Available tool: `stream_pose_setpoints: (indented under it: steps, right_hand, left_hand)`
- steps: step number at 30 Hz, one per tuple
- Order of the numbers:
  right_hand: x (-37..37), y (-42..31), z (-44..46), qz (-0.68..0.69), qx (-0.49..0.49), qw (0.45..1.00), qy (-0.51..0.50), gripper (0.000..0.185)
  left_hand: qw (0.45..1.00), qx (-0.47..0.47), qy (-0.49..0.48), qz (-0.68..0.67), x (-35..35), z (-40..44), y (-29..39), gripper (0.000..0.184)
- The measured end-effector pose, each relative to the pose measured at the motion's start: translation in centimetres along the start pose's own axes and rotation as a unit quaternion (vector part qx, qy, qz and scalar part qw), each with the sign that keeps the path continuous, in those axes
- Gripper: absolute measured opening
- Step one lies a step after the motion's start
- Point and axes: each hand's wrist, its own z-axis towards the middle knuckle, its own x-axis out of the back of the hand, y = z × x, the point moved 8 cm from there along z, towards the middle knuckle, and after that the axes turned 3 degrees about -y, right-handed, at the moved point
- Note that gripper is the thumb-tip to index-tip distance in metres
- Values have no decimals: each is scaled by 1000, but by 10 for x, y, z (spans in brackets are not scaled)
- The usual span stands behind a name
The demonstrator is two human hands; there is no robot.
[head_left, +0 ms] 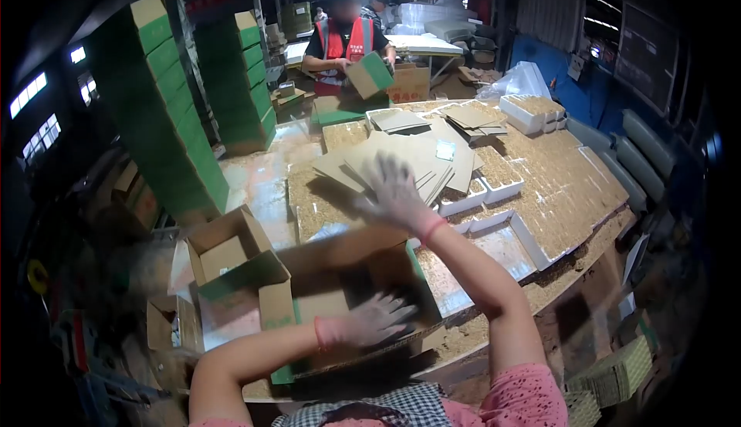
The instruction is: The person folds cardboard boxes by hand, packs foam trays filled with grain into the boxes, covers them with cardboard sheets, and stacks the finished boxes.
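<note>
The left hand [372, 323] and right hand [395, 191] wear pale grey gloves [363, 327] with pink cuffs [431, 226]. The sleeve [529, 396] is pink with dark flecks, the apron [386, 410] dark-and-white check. At the near edge of the counter [258, 171] the box [336, 259] is brown and green; the cardboard sheets [444, 143] are tan, the trays [505, 193] white.

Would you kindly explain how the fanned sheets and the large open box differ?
The fanned sheets are flat pieces, while the large open box has raised walls. The sheets look brown; the box also shows green. Both appear to be cardboard.
</note>
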Motion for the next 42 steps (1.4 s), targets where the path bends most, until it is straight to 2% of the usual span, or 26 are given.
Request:
stream_pose_setpoints:
  steps: [2, 4, 5, 6, 7, 8, 10, 11, 13, 16, 17, 18, 20, 22, 23, 24, 25, 26, 28, 29, 31, 32, 34, 36, 38, 42]
  right_hand:
    - [20, -22, -34, -12, 36, 996, -83, 72]
    - [-7, -40, -97, -36, 24, 970, -241, 69]
    - [-30, -40, -121, 12, 8, 980, -197, 63]
    - [-35, -35, -131, 14, 6, 979, -201, 63]
    - [-30, -17, -134, 250, -74, 954, -150, 59]
    - [-29, 0, -141, 472, -153, 864, -90, 55]
    - [-26, 4, -177, 599, -248, 756, -97, 52]
    - [-58, -5, -227, 598, -253, 740, -174, 53]
    - [-83, -23, -280, 731, -369, 554, -153, 60]
    - [23, -70, -203, 652, -336, 660, -161, 62]
    - [5, -56, -198, 786, -345, 476, -188, 57]
    - [69, -61, -146, 760, -281, 557, -180, 50]
    - [113, -99, -93, 471, 13, 864, -179, 48]
    - [78, -183, -88, 359, 114, 842, -387, 53]
    - [44, -217, -111, 411, 196, 834, -311, 49]
    - [20, -249, -135, 385, 251, 794, -397, 53]
    - [0, -269, -171, 334, 321, 842, -277, 51]
    - [5, -265, -162, 301, 337, 813, -367, 44]
    - [48, -200, -96, 385, 175, 809, -408, 36]
    - [51, -147, -71, 338, 59, 886, -312, 28]
    - [10, -21, -55, 548, -213, 799, -127, 22]
    - [-30, 24, -61, 402, -173, 895, -83, 24]
    - [-116, 61, -91, 341, -328, 862, -184, 39]
    - [-178, 60, -105, 191, -243, 935, -171, 55]
    - [-213, 62, -106, 174, -345, 905, -176, 63]
    - [-176, 70, -132, 286, -267, 911, -128, 38]
  left_hand:
    - [972, -39, -24, -232, 37, -11, 35, 68]
    - [995, 18, -59, 81, 35, -24, 62, 75]
    - [971, 126, -108, 175, 52, -22, 54, 79]
    - [976, 138, 0, 171, 62, -27, 33, 82]
    - [962, 186, 69, 187, 75, -37, 4, 85]
    - [942, 235, 134, 202, 87, -53, -24, 89]
    - [904, 319, 190, 213, 65, -94, -67, 96]
    - [908, 271, 229, 223, 70, -108, -64, 99]
    - [913, 227, 295, 167, 81, -142, -67, 94]
    - [925, 110, 359, 64, 70, -190, -74, 75]
    - [885, 122, 447, -40, 62, -203, -69, 67]
    - [818, 161, 524, -175, 20, -216, -96, 64]
    - [805, 97, 497, -310, 1, -216, -106, 61]
    - [814, 55, 498, -295, 5, -213, -95, 59]
    - [813, 138, 501, -261, 1, -216, -103, 64]
    - [812, 197, 492, -243, 1, -215, -101, 64]
    - [810, 255, 478, -226, 1, -214, -98, 64]
    - [811, 289, 457, -223, 9, -212, -81, 60]
    - [781, 268, 494, -273, 26, -231, -71, 58]
    - [761, 284, 520, -265, 36, -245, -63, 62]
    - [742, 291, 542, -265, 46, -264, -53, 60]
    - [749, 315, 531, -238, 48, -267, -53, 59]
    - [752, 329, 527, -222, 21, -256, -73, 57]
    - [751, 293, 536, -251, 26, -254, -74, 56]
    - [742, 307, 528, -275, 26, -254, -78, 57]
    - [737, 330, 512, -292, 24, -261, -81, 56]
